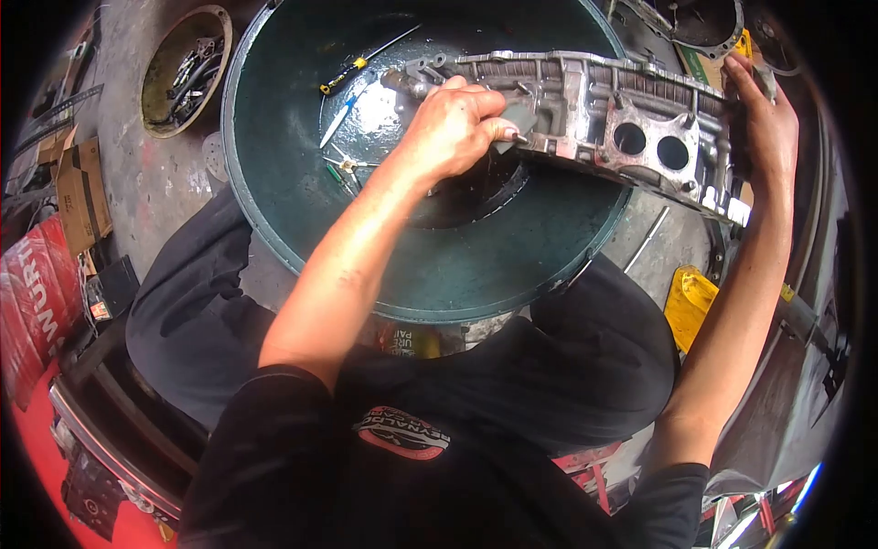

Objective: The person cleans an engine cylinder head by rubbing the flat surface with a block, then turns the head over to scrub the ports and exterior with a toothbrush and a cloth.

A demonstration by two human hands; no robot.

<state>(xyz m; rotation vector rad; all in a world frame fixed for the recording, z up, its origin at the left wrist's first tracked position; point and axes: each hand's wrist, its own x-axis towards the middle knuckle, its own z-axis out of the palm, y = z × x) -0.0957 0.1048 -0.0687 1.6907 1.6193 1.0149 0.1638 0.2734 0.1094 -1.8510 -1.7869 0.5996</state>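
A metal engine cylinder head (583, 105) is held tilted across the right side of a round, dark green basin (430, 297). My right hand (773, 133) grips its far right end, fingers curled over the edge. Near the other end, my left hand (462, 128) pinches a small grey-green pad (519, 123) against the metal; part of the pad is hidden by my fingers. Inside the wet basin lie a yellow-and-black screwdriver (352, 69), a blue-and-white slim tool (342, 117) and a small green-handled tool (340, 178).
My legs straddle the basin. On the floor at upper left stands a round pan (148, 110) of metal parts, with a cardboard box (84, 194) and a red bag (37, 297) nearer. To the right are a thin metal rod (647, 240) and a yellow object (692, 302).
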